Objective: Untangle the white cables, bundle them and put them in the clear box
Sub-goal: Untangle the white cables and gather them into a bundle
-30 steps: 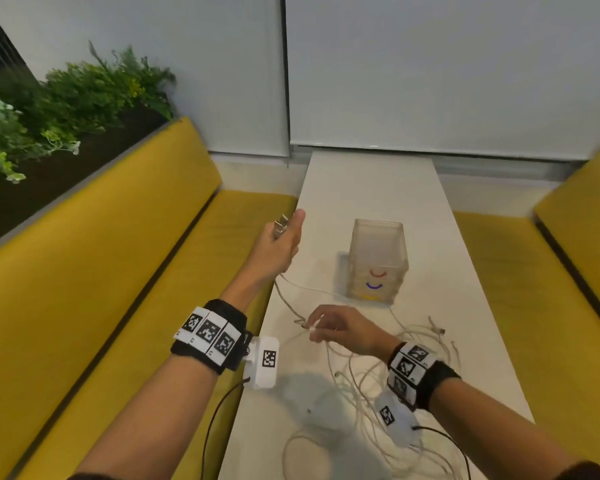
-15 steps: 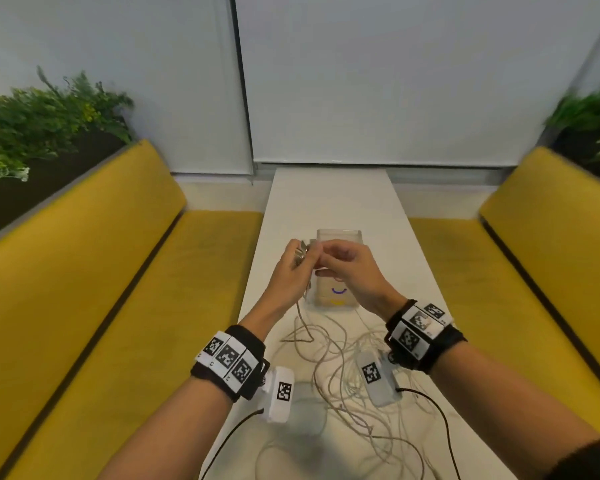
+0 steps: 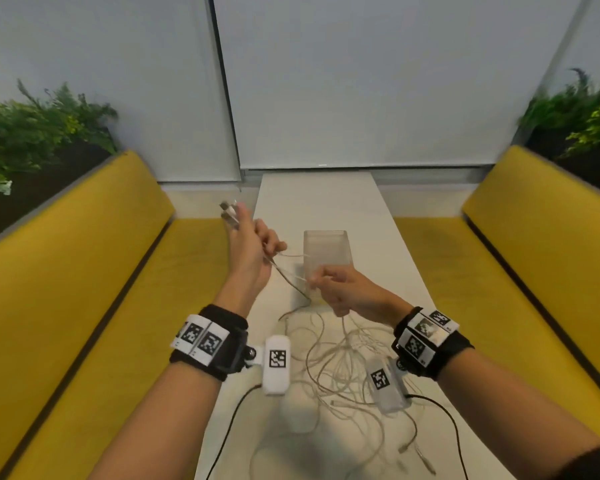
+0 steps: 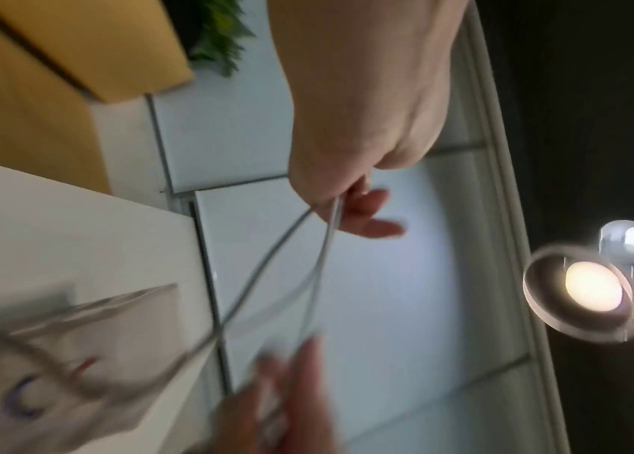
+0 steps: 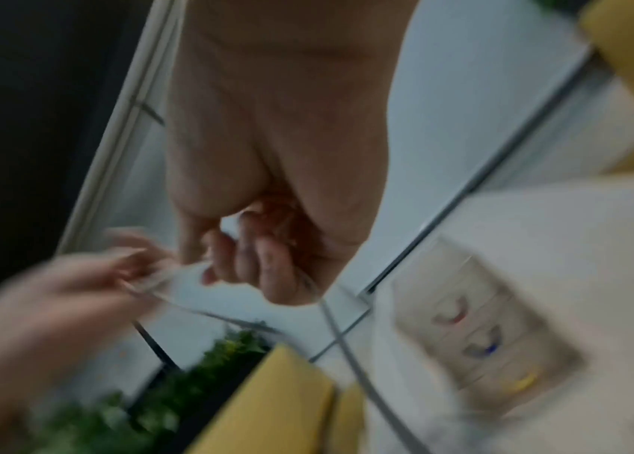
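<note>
Yellow benches flank the white worktop [image 3: 326, 202] where, hands having parted since a moment ago, the left hand [image 3: 253, 251] grips cable ends while right-hand fingers [image 3: 321, 282] pinch a strand, drawing it from the tangle [image 3: 343, 368] near the clear box [image 3: 326, 251].

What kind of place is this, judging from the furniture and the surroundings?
Probably a booth in an office lounge or a café. Two yellow benches face each other across a narrow white table, planters with green plants stand behind the benches, and pale roller blinds cover the far wall.
</note>
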`<state>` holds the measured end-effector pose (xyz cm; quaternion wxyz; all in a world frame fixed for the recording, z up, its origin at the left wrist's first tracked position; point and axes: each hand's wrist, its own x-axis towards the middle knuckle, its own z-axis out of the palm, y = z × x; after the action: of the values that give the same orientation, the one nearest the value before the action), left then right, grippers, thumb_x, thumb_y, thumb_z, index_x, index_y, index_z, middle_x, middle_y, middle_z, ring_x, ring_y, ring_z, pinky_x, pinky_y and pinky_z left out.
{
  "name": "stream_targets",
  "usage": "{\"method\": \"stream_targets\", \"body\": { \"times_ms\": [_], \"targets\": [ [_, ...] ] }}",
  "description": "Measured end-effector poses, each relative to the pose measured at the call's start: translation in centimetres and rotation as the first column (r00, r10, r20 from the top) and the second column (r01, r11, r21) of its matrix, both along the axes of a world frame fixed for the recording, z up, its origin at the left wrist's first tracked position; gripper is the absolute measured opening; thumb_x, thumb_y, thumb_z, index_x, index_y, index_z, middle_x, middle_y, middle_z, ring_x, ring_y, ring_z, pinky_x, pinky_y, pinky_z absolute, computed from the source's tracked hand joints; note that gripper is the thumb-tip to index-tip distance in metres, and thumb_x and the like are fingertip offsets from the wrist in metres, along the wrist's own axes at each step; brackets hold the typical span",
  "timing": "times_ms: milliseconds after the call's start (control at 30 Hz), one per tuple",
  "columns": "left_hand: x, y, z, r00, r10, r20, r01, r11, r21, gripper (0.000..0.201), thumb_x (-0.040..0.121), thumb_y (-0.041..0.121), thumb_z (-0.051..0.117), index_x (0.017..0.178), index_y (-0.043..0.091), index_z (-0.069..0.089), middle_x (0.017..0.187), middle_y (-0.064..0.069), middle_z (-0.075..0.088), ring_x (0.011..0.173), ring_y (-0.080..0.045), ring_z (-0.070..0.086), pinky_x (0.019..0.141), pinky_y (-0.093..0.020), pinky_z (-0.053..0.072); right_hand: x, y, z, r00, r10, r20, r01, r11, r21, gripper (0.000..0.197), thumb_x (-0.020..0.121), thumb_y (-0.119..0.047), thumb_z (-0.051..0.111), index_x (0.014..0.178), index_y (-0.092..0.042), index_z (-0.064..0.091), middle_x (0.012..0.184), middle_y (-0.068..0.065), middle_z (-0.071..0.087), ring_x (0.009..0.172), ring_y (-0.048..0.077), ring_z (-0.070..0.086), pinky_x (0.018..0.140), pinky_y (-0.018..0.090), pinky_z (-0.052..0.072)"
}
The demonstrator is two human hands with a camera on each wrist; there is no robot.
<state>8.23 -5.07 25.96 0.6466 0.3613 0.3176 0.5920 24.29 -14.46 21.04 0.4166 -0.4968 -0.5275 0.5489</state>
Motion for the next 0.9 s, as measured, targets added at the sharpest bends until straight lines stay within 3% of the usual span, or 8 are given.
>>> {"method": "stream_targets", "body": {
  "times_ms": [67, 133, 267, 433, 500, 633, 767, 900],
  "targets": [
    [-0.7, 0.2, 1.3, 0.993, -0.115, 0.008, 0.115, 0.993, 0.001, 0.026, 0.096, 0.042, 0.058, 0.084, 0.022, 0.045, 0.058, 0.006, 0.024, 0.043, -0.006, 0.022, 0.037, -0.019, 0.022, 0.8, -0.2, -0.5, 0.995, -0.041, 0.092, 0.039, 0.999, 0.019, 0.031, 0.1, -0.038, 0.052, 0.082, -0.014, 0.058, 0.063, -0.005, 0.029, 0.055, 0.011, 0.025, 0.052, 0.025, 0.023],
    [-0.3, -0.3, 0.8, 0.952, -0.197, -0.235, 0.221, 0.972, 0.08, 0.025, 0.089, 0.029, 0.072, 0.079, 0.023, 0.05, 0.057, 0.009, 0.027, 0.044, -0.005, 0.024, 0.039, -0.02, 0.019, 1.1, -0.1, -0.1, 0.994, -0.093, 0.059, 0.093, 0.996, 0.01, 0.029, 0.102, -0.035, 0.048, 0.087, -0.014, 0.058, 0.065, -0.006, 0.027, 0.058, 0.012, 0.022, 0.052, 0.025, 0.021],
    [1.2, -3.1, -0.7, 0.575, -0.088, -0.813, 0.477, 0.844, 0.246, 0.022, 0.088, 0.041, 0.071, 0.076, 0.025, 0.062, 0.046, 0.016, 0.044, 0.043, -0.001, 0.038, 0.047, -0.02, 0.031, 1.0, 0.3, 2.5, 0.983, -0.131, -0.132, 0.134, 0.991, 0.017, 0.005, 0.103, -0.015, 0.041, 0.108, -0.016, 0.043, 0.068, -0.003, 0.032, 0.059, 0.013, 0.022, 0.056, 0.031, 0.018],
    [0.9, -4.0, 0.0, 0.432, -0.208, -0.878, 0.652, 0.745, 0.144, 0.029, 0.096, 0.019, 0.064, 0.068, 0.011, 0.065, 0.042, 0.02, 0.052, 0.042, 0.005, 0.045, 0.047, -0.008, 0.031, 2.4, -0.2, 2.5, 0.959, -0.168, -0.23, 0.184, 0.982, 0.051, 0.032, 0.091, 0.0, 0.041, 0.118, -0.017, 0.038, 0.076, 0.003, 0.038, 0.061, 0.013, 0.032, 0.059, 0.029, 0.027],
    [0.7, -3.5, 0.3, 0.475, -0.189, -0.86, 0.634, 0.75, 0.186, 0.025, 0.097, 0.006, 0.059, 0.073, 0.008, 0.067, 0.048, 0.019, 0.055, 0.046, 0.004, 0.045, 0.047, -0.009, 0.031, 3.1, -0.6, 1.6, 0.969, -0.154, -0.194, 0.169, 0.983, 0.067, 0.027, 0.092, -0.002, 0.049, 0.115, -0.015, 0.043, 0.075, 0.002, 0.039, 0.06, 0.013, 0.034, 0.059, 0.028, 0.029],
    [0.3, -1.1, 1.0, 0.794, 0.019, -0.608, 0.2, 0.936, 0.29, 0.019, 0.1, 0.006, 0.049, 0.091, 0.011, 0.065, 0.068, 0.013, 0.057, 0.051, -0.001, 0.043, 0.05, -0.018, 0.033, 4.0, -1.3, 0.1, 0.991, -0.116, -0.061, 0.121, 0.989, 0.088, 0.011, 0.102, -0.018, 0.051, 0.096, -0.009, 0.054, 0.066, -0.008, 0.043, 0.057, 0.01, 0.03, 0.055, 0.024, 0.026],
    [-1.3, 0.8, 1.8, 0.843, 0.243, -0.48, -0.108, 0.951, 0.291, 0.024, 0.1, 0.036, 0.054, 0.079, 0.024, 0.057, 0.072, 0.005, 0.051, 0.06, -0.009, 0.039, 0.055, -0.024, 0.035, 5.5, -2.3, -1.5, 0.969, -0.066, 0.238, 0.048, 0.996, 0.08, 0.035, 0.104, -0.039, 0.044, 0.071, -0.03, 0.056, 0.067, -0.007, 0.034, 0.057, 0.009, 0.028, 0.056, 0.022, 0.026],
    [-2.3, 2.4, 2.0, 0.766, 0.381, -0.517, -0.174, 0.898, 0.404, 0.031, 0.096, 0.041, 0.06, 0.076, 0.018, 0.059, 0.071, 0.006, 0.055, 0.062, -0.008, 0.045, 0.059, -0.026, 0.038, 6.8, -2.5, -3.5, 0.898, -0.003, 0.44, 0.006, 1.0, -0.005, 0.04, 0.103, -0.043, 0.041, 0.071, -0.02, 0.046, 0.065, -0.001, 0.044, 0.057, 0.013, 0.04, 0.061, 0.028, 0.04]
  ]
}}
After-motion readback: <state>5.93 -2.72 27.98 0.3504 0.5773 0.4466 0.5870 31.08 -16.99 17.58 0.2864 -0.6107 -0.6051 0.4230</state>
